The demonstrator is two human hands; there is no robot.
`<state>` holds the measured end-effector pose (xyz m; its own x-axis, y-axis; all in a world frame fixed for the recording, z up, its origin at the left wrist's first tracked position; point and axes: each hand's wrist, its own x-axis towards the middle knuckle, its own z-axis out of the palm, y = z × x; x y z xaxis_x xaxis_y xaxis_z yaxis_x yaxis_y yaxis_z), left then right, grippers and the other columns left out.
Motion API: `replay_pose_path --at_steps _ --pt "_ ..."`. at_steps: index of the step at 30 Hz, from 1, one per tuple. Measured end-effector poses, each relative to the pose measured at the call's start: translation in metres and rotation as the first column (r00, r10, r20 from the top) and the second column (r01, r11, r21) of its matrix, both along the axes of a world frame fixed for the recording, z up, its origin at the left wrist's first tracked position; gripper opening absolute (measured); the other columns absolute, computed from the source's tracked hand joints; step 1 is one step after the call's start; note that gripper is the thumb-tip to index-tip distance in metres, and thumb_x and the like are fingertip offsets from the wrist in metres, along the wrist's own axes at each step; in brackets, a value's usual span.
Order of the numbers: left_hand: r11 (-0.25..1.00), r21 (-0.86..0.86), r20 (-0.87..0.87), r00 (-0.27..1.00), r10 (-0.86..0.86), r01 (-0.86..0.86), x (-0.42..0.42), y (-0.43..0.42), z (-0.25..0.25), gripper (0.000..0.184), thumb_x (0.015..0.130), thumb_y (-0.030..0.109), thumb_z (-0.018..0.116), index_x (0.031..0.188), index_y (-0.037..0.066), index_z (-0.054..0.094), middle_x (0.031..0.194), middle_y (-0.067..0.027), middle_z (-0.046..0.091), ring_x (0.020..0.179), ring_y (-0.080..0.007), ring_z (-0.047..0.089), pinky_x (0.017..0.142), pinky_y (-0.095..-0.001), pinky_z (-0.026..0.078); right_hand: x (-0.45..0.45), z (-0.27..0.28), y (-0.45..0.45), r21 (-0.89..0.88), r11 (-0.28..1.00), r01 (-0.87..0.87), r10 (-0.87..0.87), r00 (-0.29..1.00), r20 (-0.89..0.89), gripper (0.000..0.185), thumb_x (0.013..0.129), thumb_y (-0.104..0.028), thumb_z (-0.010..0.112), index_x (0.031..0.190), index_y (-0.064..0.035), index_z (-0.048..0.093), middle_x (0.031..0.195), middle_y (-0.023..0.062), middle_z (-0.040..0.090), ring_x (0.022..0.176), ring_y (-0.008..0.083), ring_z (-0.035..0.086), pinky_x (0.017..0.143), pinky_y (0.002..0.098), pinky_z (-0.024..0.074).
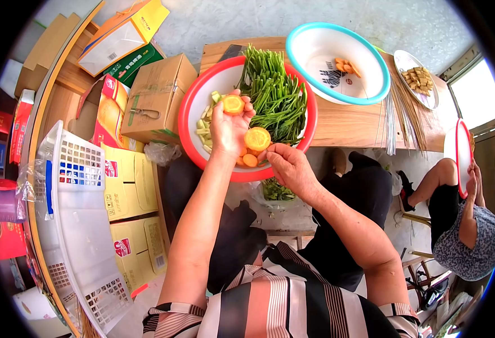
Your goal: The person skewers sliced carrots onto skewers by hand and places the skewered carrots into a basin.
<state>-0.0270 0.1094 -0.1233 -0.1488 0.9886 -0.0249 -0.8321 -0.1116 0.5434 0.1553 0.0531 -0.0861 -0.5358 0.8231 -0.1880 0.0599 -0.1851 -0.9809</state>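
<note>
My left hand [229, 130] is palm up over the red-rimmed basin [186, 115], its fingers curled round an orange carrot slice [233, 105]. Just right of it, my right hand [291, 167] pinches the edge of a larger carrot slice [257, 138]. More carrot slices [250, 160] lie below in the basin's near side. Long green vegetable stems [275, 93] fill the right part of the basin, and pale cut pieces [204, 128] lie at its left.
A blue-rimmed basin [384, 90] with carrot pieces, thin sticks [406, 110] and a white plate [434, 101] of brown cubes are on the wooden table [337, 127]. Cartons [156, 93] and a white basket [81, 217] stand left. Another person [466, 228] sits at the right.
</note>
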Motion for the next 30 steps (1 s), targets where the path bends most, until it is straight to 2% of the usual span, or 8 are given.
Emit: replay_pose_path --at_steps 2,8,15,17,20,23,27,30 --pt "1.000 -0.011 0.015 1.000 0.004 -0.004 0.003 -0.001 0.003 0.042 0.096 0.031 0.033 0.118 -0.001 0.048 0.099 -0.0142 0.056 0.084 -0.0217 0.055 0.080 -0.0346 0.049 0.001 0.004 0.000 -0.034 0.999 0.028 -0.027 0.999 0.037 0.017 0.092 -0.013 0.050 0.091 -0.0015 0.062 0.067 -0.0017 0.051 0.064 0.0060 0.047 0.061 0.0238 0.0420" --pt "1.000 0.005 0.008 1.000 -0.014 0.014 0.007 -0.004 0.004 0.042 0.095 0.031 0.034 0.121 -0.001 0.047 0.102 -0.0142 0.055 0.087 -0.0215 0.055 0.084 -0.0349 0.048 -0.001 0.003 0.002 -0.115 0.992 0.058 -0.063 0.997 -0.039 0.018 0.092 -0.012 0.049 0.089 -0.0002 0.062 0.064 -0.0031 0.049 0.059 0.0050 0.044 0.055 0.0227 0.0392" --pt "0.997 -0.051 -0.012 0.998 -0.054 0.054 0.020 -0.011 0.004 0.043 0.096 0.034 0.033 0.120 0.001 0.048 0.102 -0.0122 0.056 0.091 -0.0218 0.055 0.086 -0.0366 0.048 -0.012 -0.002 0.006 -0.066 0.992 0.110 -0.112 0.993 -0.026 0.018 0.093 -0.012 0.049 0.088 -0.0001 0.062 0.063 -0.0040 0.048 0.056 0.0038 0.041 0.051 0.0221 0.0362" --pt "0.998 -0.046 0.017 0.999 -0.052 0.053 0.020 -0.011 0.009 0.043 0.096 0.034 0.033 0.119 0.002 0.049 0.101 -0.0119 0.056 0.090 -0.0217 0.055 0.086 -0.0369 0.048 -0.015 -0.010 0.007 -0.061 0.994 0.090 -0.095 0.992 -0.080 0.021 0.098 -0.015 0.043 0.094 -0.0023 0.059 0.053 -0.0066 0.039 0.042 0.0022 0.033 0.039 0.0190 0.0264" --pt "0.998 -0.041 0.055 0.998 -0.036 0.038 0.016 -0.011 0.009 0.043 0.097 0.035 0.032 0.117 0.002 0.050 0.099 -0.0114 0.056 0.088 -0.0215 0.056 0.086 -0.0375 0.048 -0.017 -0.008 0.007 -0.076 0.994 0.076 -0.083 0.992 -0.090 0.019 0.094 -0.013 0.047 0.091 -0.0002 0.061 0.062 -0.0039 0.047 0.054 0.0037 0.040 0.048 0.0218 0.0340" --pt "0.998 -0.057 0.086 0.996 -0.007 0.012 0.008 -0.009 0.006 0.045 0.098 0.038 0.029 0.115 0.003 0.052 0.094 -0.0106 0.057 0.084 -0.0218 0.056 0.083 -0.0388 0.050 -0.018 -0.001 0.001 -0.170 0.985 -0.004 -0.009 0.997 -0.077 0.018 0.096 -0.013 0.046 0.093 -0.0008 0.059 0.060 -0.0055 0.044 0.053 0.0036 0.039 0.048 0.0213 0.0328" --pt "0.998 -0.063 0.075 0.997 0.015 -0.010 0.004 -0.010 0.008 0.047 0.099 0.041 0.027 0.112 0.003 0.052 0.090 -0.0094 0.058 0.078 -0.0217 0.058 0.078 -0.0395 0.052 -0.019 -0.006 -0.005 -0.184 0.982 -0.033 0.016 0.995 -0.094 0.016 0.097 -0.013 0.046 0.094 -0.0028 0.058 0.062 -0.0062 0.042 0.053 0.0036 0.037 0.048 0.0207 0.0319" --pt "0.995 -0.094 0.013 0.999 0.035 -0.033 0.009 -0.013 0.010 0.044 0.098 0.037 0.030 0.113 0.003 0.052 0.092 -0.0091 0.057 0.079 -0.0207 0.056 0.079 -0.0378 0.050 -0.022 -0.018 -0.006 -0.150 0.987 0.052 -0.073 0.988 -0.137 0.014 0.097 -0.010 0.046 0.090 -0.0046 0.057 0.065 -0.0060 0.042 0.054 0.0035 0.036 0.048 0.0200 0.0314"
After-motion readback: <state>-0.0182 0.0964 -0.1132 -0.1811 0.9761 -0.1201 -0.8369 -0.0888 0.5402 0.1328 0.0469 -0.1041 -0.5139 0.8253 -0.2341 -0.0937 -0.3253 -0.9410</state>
